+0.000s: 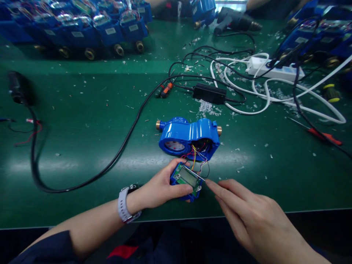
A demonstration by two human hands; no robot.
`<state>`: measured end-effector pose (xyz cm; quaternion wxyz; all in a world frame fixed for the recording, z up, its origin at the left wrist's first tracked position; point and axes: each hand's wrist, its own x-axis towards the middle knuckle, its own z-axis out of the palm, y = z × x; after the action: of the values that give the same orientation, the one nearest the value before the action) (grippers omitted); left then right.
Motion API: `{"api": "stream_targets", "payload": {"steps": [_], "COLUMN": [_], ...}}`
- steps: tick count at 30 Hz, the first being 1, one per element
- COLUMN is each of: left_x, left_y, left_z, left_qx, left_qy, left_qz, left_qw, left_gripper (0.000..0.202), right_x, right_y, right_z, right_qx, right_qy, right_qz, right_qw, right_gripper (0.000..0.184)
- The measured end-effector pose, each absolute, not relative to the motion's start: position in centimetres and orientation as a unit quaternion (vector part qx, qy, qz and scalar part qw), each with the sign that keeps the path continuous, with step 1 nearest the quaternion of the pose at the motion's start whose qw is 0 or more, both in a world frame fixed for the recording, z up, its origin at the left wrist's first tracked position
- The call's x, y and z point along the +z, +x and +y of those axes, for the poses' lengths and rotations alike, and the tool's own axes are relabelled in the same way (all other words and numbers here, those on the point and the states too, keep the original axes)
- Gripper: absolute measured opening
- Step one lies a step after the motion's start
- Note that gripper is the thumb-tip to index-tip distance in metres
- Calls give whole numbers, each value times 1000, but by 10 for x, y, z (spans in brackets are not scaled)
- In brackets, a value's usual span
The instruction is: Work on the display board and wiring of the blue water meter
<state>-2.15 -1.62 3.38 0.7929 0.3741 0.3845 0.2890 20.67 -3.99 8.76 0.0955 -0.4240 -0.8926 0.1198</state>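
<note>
At the far left of the green table [82,121] a dark tool [16,88] lay on its side, and its thick black cable [115,154] ran in a long curve across the mat. The left hand [159,189], with a watch [125,205] on the wrist, was closed around a small blue display module [187,181], thumb and fingers gripping its edges near the front edge of the table. This module was joined by thin coloured wires [196,156] to the open blue meter body [189,138], which lay just behind it. The right hand [247,216] was loosely extended, holding nothing, and its fingertips [210,183] touched the right corner of the module. The step seemed to be the fitting or checking of the module; the next move probably needed care, because the wires were short and could be pinched. To the right lay a black adapter [209,93], a white power strip [275,70] with white cords, and a red screwdriver [324,135], all well apart. White shavings were scattered about, and more blue meters [110,29] stood behind.
</note>
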Motion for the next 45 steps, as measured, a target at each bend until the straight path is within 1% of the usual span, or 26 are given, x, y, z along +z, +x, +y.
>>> {"api": "stream_targets", "payload": {"steps": [6,9,12,14,18,20,25,30,40,45], "left_x": [34,34,33,33,31,30,31,32,30,29], "left_y": [-21,-20,-19,-19,-20,-20,-22,-25,-31,-33], "left_z": [-22,-25,-26,-25,-24,-23,-22,-21,-16,-13], "left_qx": [312,319,320,318,313,308,306,286,263,258], "left_qy": [345,351,360,366,368,365,349,345,347,345], "left_qz": [373,370,364,362,364,365,362,351,340,326], "left_qw": [803,799,797,796,796,799,809,822,833,842], "left_gripper": [59,53,47,45,45,45,45,46,47,45], "right_x": [87,84,81,80,76,74,64,60,63,56], "right_y": [198,197,197,196,194,193,197,212,226,228], "right_z": [-49,-54,-56,-55,-47,-42,-31,-19,17,26], "right_qx": [74,77,79,82,81,109,231,246,380,415], "right_qy": [-423,-422,-418,-413,-397,-396,-408,-360,-296,-289], "right_qz": [-901,-902,-904,-906,-909,-903,-867,-888,-867,-852], "right_qw": [67,44,36,46,98,124,171,146,127,134], "right_gripper": [46,53,55,54,47,43,36,38,35,34]}}
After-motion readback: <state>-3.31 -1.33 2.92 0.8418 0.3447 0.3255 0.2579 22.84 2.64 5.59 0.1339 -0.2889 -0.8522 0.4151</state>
